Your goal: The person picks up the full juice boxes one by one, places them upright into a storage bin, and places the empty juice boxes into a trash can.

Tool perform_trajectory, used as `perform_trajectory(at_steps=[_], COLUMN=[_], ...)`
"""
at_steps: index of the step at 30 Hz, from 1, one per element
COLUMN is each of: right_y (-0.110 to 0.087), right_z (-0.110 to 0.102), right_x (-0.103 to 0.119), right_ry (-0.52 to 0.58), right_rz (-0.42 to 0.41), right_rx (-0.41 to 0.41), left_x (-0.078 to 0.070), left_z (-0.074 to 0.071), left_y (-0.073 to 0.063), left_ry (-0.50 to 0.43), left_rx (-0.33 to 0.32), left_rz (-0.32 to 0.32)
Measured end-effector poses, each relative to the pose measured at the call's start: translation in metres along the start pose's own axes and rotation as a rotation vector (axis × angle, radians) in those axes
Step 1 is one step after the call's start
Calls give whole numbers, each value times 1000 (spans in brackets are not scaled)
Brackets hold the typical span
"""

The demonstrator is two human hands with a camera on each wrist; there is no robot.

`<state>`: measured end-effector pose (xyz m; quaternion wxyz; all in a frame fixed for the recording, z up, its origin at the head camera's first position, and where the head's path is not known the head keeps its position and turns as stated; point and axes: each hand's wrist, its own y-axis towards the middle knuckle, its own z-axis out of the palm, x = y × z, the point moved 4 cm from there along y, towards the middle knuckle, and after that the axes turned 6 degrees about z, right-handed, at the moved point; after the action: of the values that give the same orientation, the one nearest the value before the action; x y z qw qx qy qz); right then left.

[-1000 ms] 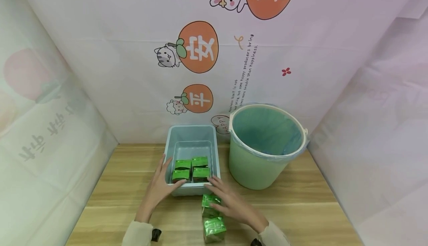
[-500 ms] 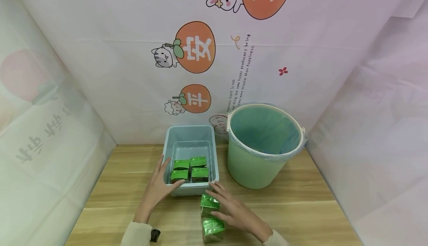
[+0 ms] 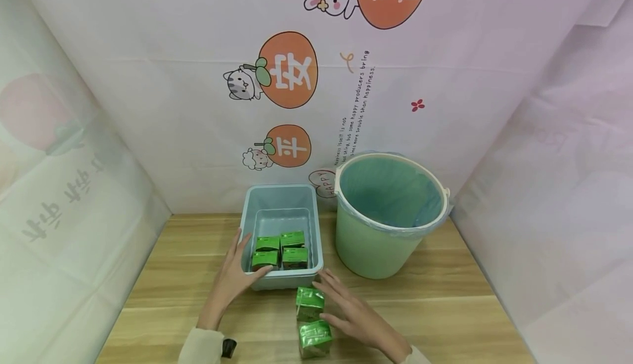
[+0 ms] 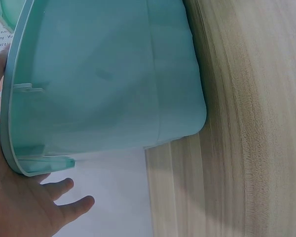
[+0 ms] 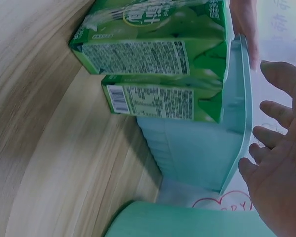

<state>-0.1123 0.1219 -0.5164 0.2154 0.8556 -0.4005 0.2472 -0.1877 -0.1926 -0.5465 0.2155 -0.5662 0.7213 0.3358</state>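
Note:
A light blue plastic basket (image 3: 284, 218) stands on the table with several green drink cartons (image 3: 295, 258) in its near half. At its near left corner my left hand (image 3: 231, 276) rests with spread fingers, the thumb over the front rim. In the left wrist view the hand (image 4: 29, 205) lies along the basket's rim (image 4: 12, 103), its fingers reaching past the corner. Two more green drink cartons, a farther one (image 3: 310, 304) and a nearer one (image 3: 315, 339), stand in a row before the basket. My right hand (image 3: 353, 314) is right beside them, fingers extended and holding nothing.
A pale green bucket (image 3: 376, 254) lined with a thin bag stands right of the basket, near the back wall. White cloth with cartoon prints (image 3: 292, 70) hangs behind and on both sides of the wooden table (image 3: 168, 276).
My right hand has drawn back a little to the right, away from the two cartons and the basket's corner. The left hand stays at the basket.

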Motion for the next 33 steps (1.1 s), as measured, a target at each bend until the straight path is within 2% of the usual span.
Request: perform_trajectory(at_steps=[9,18,25,33], right_y=[-13,-36,-57,-76], right_z=[-21,-53,-87,-109], right_x=[-13,-38,-62,-73], right_ry=[-26,-43,-20,-49], right_rz=[27,147,267,356], right_rx=[-117,-197,-262,-271], left_x=[-1,-2,-1,-1], left_z=[0,0,-1,-1], left_y=[0,0,0,-1], left_ry=[-10,-11,-5,-7], left_rx=[-2,4,-5,-10], left_rz=[-1,-5,3,12])
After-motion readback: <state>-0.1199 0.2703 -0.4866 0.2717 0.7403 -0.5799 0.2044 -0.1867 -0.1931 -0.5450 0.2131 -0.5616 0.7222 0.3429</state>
